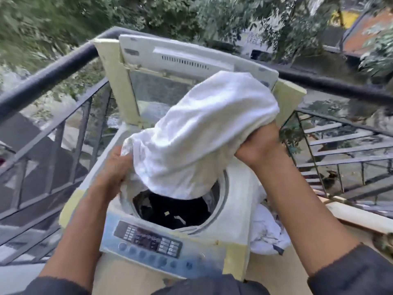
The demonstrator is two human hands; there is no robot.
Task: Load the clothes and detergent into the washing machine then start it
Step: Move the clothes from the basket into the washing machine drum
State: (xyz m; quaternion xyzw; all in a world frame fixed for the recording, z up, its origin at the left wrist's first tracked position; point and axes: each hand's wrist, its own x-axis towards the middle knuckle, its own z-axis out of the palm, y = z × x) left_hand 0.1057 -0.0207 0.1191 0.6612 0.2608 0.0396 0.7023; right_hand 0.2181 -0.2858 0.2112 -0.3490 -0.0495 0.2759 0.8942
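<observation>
A top-loading washing machine [236, 211] stands before me with its lid [170, 67] raised upright at the back. Dark clothes [170, 211] lie inside the drum. Over the drum opening I hold a large white cloth [202, 133]. My right hand [259, 143] grips its upper end, raised to the right. My left hand [119, 167] holds its lower left edge at the drum's rim. The cloth's bottom hangs into the opening. The control panel [148, 239] with buttons faces me at the front.
A pile of white laundry [268, 233] lies to the right of the machine. A dark metal railing [53, 73] runs around the balcony behind and to both sides. Trees and a street lie beyond it. A pale ledge [361, 218] sits at the right.
</observation>
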